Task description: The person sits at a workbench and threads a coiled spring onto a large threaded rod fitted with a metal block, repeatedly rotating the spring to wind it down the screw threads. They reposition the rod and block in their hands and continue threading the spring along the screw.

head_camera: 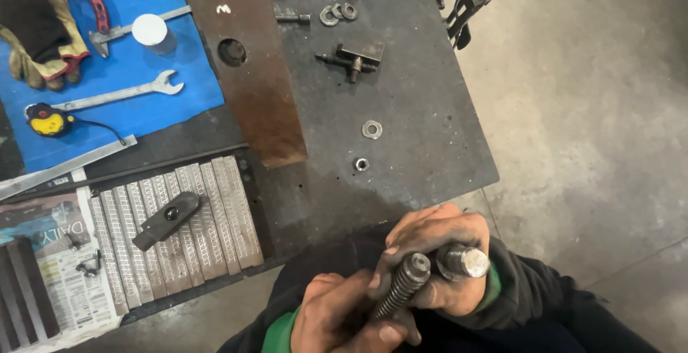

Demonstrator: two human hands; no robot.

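Low in the head view, near my body, both hands work together. My right hand [430, 242] wraps around two threaded steel studs: a thick one [464, 260] with its flat end facing up, and a thinner threaded rod [401, 285] that slants down to the left. My left hand [337, 317] grips the lower end of that thinner rod. Both hands hover in front of the dark steel workbench [423, 88], off its near edge. On the bench lie a washer [372, 129] and a nut [361, 164], closest to my hands.
A rusty plate with a hole [244, 59], a clamp block with bolt [355, 58], more washers [337, 12], a row of serrated bars with a dark clamp [166, 218], a blue mat with spanner [118, 95], tape measure [46, 122], gloves [39, 30], newspaper [64, 274]. Concrete floor at right.
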